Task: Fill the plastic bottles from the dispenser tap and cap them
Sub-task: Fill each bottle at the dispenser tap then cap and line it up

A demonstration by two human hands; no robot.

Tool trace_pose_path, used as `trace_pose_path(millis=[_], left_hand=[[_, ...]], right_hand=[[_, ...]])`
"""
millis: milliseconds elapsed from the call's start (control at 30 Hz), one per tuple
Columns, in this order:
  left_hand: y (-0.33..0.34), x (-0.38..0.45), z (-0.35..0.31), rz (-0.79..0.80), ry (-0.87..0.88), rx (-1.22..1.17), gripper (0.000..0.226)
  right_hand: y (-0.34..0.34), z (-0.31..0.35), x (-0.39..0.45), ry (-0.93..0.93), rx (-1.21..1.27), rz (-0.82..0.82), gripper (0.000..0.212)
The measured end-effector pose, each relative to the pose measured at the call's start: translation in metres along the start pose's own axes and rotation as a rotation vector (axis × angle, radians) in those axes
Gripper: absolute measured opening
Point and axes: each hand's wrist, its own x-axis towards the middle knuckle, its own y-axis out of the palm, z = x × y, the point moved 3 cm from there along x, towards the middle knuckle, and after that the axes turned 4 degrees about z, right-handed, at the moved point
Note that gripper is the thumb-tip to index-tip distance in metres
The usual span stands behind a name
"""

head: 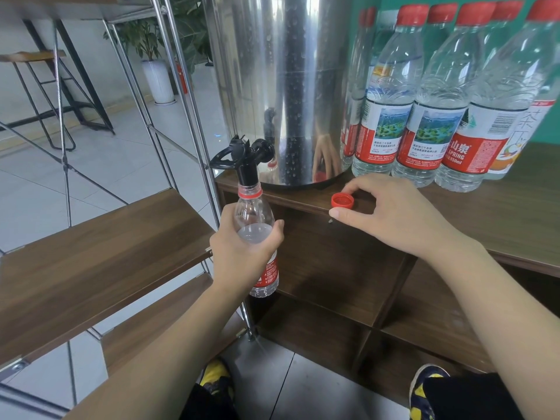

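**Plastic bottle at tap, cap off — filling stage**

Clear plastic bottle with red neck ring and red label [256, 225]: held upright under the black plastic dispenser tap [242, 156], its open mouth right at the spout. Water level sits near the shoulder, so filling looks nearly complete; whether water is flowing cannot be told.

Left hand [242, 253]: wrapped around the bottle's middle, fingers curled onto its front.

Red screw cap [342, 200]: lies open side up on the edge of the brown wooden counter [500, 213], just right of the bottle and apart from it.

Right hand [385, 210]: over the cap, thumb and fingers narrowly spread on either side, apparently about to pinch it; actual contact unclear.

Steel cylindrical dispenser [288, 86]: stands on the counter behind the tap.

Row of capped, filled bottles with red caps [424, 101]: to the right of the dispenser, judged finished.

Remaining for this bottle: withdraw from tap, screw cap on.
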Motion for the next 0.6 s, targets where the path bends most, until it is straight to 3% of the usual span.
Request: trace_pose_path(millis=[600], left_hand=[[-0.0013,-0.0005,-0.0012,-0.005,-0.006,0.011,0.067]], right_hand=[[-0.0005,0.0012,0.0002,-0.023,0.019,-0.006,0.037]])
